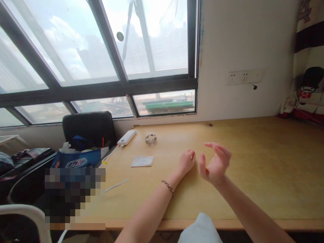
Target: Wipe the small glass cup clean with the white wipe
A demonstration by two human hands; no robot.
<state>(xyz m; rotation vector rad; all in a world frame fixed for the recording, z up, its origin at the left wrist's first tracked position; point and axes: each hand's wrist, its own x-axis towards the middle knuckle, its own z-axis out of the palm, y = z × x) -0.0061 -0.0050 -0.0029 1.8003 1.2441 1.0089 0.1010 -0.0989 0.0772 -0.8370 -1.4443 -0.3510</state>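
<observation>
My left hand [187, 161] rests on the wooden table with its fingers curled into a loose fist; nothing shows in it. A dark braided bracelet [168, 187] circles that wrist. Just to its right, my right hand [217, 162] is raised over the table, thumb and fingers apart and bent, holding nothing. The two hands do not touch. Left of my left hand lies a flat white packet [142, 161]. Farther back stands a silvery openwork ring-shaped object [151, 139], whose exact kind I cannot tell.
A white power bank [127, 137] with a cable lies near the table's [265, 168] left edge. A loose white cable end [117, 185] reaches over that edge. Left of the table are a black chair [88, 128] and a blue bag [76, 160]. Wall sockets [245, 77] sit behind.
</observation>
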